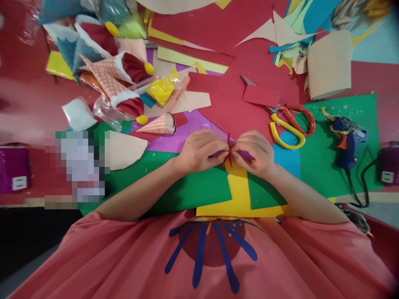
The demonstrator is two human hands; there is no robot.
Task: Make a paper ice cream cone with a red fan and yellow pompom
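A small folded piece of red paper (pixel 230 143) is pinched between the left hand (pixel 199 151) and the right hand (pixel 257 151), the thumbs and fingertips of both being closed on it. It is held up over the yellow sheet (pixel 238 187), which is partly overlapped by green paper (pixel 177 182). Near the right hand, scissors (pixel 274 109) are laid with their handles toward it, the blades partly covered by a red scrap (pixel 262 95). Farther right, a glue gun (pixel 352 145) is rested on green, with a tan paper cup (pixel 328 66) set beyond. Past the left hand, a checked paper cone (pixel 157 124) is laid on its side, near a cream cutout (pixel 124 151). Farther off, a plastic bag (pixel 163 89) with yellow contents is placed beside more cones, their rims trimmed in white.
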